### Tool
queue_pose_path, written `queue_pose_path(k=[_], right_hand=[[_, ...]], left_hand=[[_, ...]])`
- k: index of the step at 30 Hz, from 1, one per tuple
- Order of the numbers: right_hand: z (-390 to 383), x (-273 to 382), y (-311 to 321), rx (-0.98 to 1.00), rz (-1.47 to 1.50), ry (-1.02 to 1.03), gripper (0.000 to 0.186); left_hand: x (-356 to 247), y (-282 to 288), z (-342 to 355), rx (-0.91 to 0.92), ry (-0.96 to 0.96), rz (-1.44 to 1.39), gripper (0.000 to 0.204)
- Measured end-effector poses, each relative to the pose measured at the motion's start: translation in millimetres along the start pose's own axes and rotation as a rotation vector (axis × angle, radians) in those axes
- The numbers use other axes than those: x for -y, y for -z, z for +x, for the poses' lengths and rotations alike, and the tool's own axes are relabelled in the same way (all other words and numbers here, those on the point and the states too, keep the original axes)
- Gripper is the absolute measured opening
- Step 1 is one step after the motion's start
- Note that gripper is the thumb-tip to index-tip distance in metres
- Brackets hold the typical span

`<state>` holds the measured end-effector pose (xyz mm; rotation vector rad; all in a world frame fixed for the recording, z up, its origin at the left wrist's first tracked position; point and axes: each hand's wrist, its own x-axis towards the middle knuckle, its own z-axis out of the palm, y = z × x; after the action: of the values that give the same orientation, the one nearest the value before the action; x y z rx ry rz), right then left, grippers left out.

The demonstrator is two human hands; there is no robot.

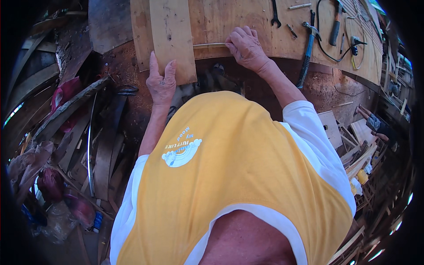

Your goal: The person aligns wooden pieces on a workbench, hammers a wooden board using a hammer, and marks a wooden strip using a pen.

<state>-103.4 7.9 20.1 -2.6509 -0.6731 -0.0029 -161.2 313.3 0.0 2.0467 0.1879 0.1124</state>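
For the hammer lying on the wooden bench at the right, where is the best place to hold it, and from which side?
Probably grip the hammer by its dark handle, at the lower half near the bench edge. That end points toward the person and lies free, so the right hand could come from the right; the metal head lies farther away.

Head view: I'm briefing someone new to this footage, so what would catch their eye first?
The yellow shirt fills the lower middle. Above it, the left hand presses flat on a pale wooden board lying on the plywood bench, while the right hand pinches a thin strip beside it. A hammer and wrench lie at upper right; scrap wood piles up at the left.
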Motion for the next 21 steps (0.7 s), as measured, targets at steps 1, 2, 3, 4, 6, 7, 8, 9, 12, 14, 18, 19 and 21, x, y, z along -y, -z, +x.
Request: queue_pose_path(k=[1,2,3,4,6,7,8,9,12,14,18,19,21], right_hand=[[-0.3,0.4,-0.1,0.0,-0.005,-0.001,0.012],[-0.6,0.5,0.1,0.0,-0.003,0.0,0.012],[-0.1,0.8,0.3,0.001,-0.004,-0.002,0.012],[0.5,0.9,0.5,0.002,-0.004,-0.005,0.012],[0.0,-0.1,-0.6,0.0,-0.006,0.0,0.012],[-0.3,-0.8,-0.9,-0.001,-0.009,0.002,0.011],[-0.4,-1.5,-0.8,-0.001,-0.009,0.002,0.011],[0.1,-1.5,-0.7,0.002,-0.009,0.0,0.011],[1.3,-0.8,-0.6,0.008,-0.004,-0.002,0.011],[0.5,-1.1,-0.2,0.011,0.0,-0.004,0.011],[2.7,-1.2,0.6,-0.015,0.012,0.019,0.011],[2.8,-0.6,0.6,-0.043,0.018,0.037,0.011],[2.0,-1.3,0.7,-0.043,0.019,0.042,0.011]], left_hand=[[-1.2,0.3,-0.4,0.007,0.017,-0.015,0.076],[-1.9,0.5,-0.9,0.013,0.034,-0.03,0.076],[-0.9,0.1,-0.9,0.011,0.035,-0.029,0.076],[0.9,-0.9,-1.1,0.006,0.033,-0.035,0.075],[-0.2,-1.0,-1.0,0.001,0.032,-0.041,0.075],[-3.6,-0.5,-1.0,0.005,0.043,-0.046,0.075],[-5.7,-0.5,-0.9,0.008,0.054,-0.052,0.075],[-5.6,-0.3,-0.9,0.007,0.056,-0.052,0.075],[-6.4,-0.1,-1.0,0.0,0.057,-0.05,0.074],[-9.6,0.3,-0.8,0.011,0.09,-0.061,0.074],[-4.9,-1.1,-0.8,0.004,0.091,-0.053,0.075],[-5.0,-1.5,-0.9,0.002,0.095,-0.063,0.075],[-6.3,-1.9,-1.3,0.002,0.1,-0.073,0.075]])
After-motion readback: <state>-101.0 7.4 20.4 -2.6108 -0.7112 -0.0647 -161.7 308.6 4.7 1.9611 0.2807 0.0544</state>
